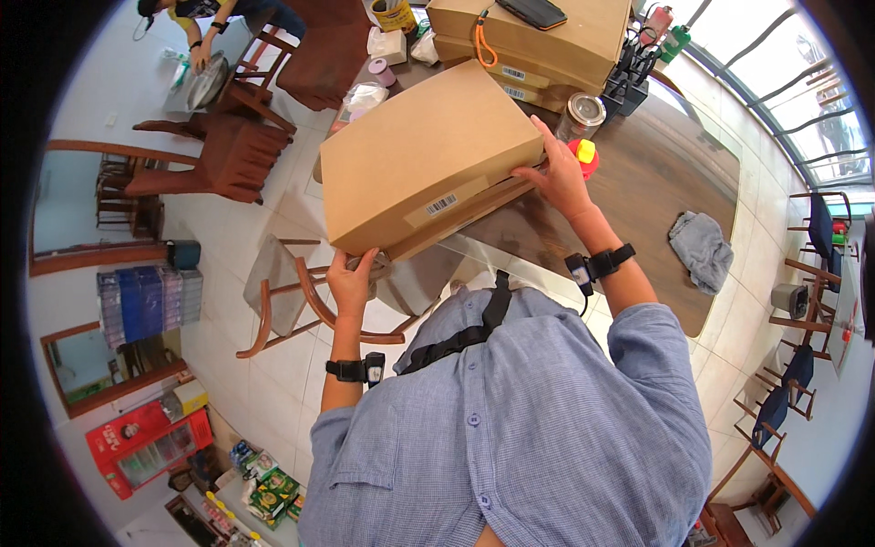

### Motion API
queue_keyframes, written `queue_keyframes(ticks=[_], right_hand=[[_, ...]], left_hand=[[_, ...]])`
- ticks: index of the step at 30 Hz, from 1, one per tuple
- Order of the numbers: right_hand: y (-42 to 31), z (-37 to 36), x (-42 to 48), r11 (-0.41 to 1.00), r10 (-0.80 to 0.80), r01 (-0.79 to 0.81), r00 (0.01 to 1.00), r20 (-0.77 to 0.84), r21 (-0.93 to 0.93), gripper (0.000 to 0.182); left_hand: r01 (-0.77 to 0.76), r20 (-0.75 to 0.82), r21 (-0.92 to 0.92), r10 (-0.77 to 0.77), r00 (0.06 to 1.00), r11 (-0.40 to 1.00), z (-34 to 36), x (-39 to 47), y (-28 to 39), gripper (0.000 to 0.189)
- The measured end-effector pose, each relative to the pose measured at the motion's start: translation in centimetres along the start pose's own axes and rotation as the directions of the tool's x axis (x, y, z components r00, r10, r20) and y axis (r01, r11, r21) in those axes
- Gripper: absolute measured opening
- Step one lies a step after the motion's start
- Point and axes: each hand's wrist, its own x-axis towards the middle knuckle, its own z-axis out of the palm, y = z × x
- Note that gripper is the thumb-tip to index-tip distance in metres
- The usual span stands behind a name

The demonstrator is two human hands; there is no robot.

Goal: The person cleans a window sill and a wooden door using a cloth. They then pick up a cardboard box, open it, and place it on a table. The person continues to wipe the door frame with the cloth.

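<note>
A closed cardboard box with a barcode label lies tilted in front of me, on top of another flat cardboard box whose edge shows below it. My left hand grips the upper box's near left corner, thumb on the side and fingers hidden beneath. At the right end, my right hand holds the corner, with fingertips along the short side and the thumb at the lower edge. Close to the right hand are a lidded glass jar and a red and yellow object.
More cardboard boxes are stacked at the table's back, a black phone on top. A grey cloth lies on the dark wooden table. Chairs stand at the left. A person works at the far upper left.
</note>
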Motion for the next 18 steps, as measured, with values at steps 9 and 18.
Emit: queue_keyframes(ticks=[9,18], right_hand=[[0.6,1.1,0.2,0.996,-0.079,0.077,0.995,-0.056,-0.039,0.086],[0.3,1.8,-1.0,0.987,-0.086,0.066,0.988,-0.128,-0.148,0.069]], left_hand=[[0.039,-0.085,0.054,-0.034,0.996,0.998,0.8,1.9,-0.6,0.037],[0.154,-0.007,0.078,-0.153,0.988,0.985,0.5,2.9,-2.7,0.042]])
